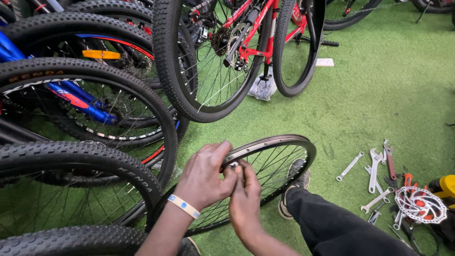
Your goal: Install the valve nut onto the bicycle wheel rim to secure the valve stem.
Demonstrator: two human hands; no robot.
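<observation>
A bare black wheel rim [284,141] with thin spokes stands tilted on the green turf in front of me. My left hand [204,175], with a pale wristband, grips the rim's near edge from above. My right hand [245,196] pinches a small metal part [233,165] at the rim, right against the left hand's fingertips. My leg in black trousers [332,223] and a shoe [294,182] lie behind the rim's lower right.
Several bicycles with knobby tyres [85,71] crowd the left and top, including a red-framed one [256,28]. Spanners [374,170], a brake disc [421,205] and a yellow tool [443,186] lie on the turf at the right.
</observation>
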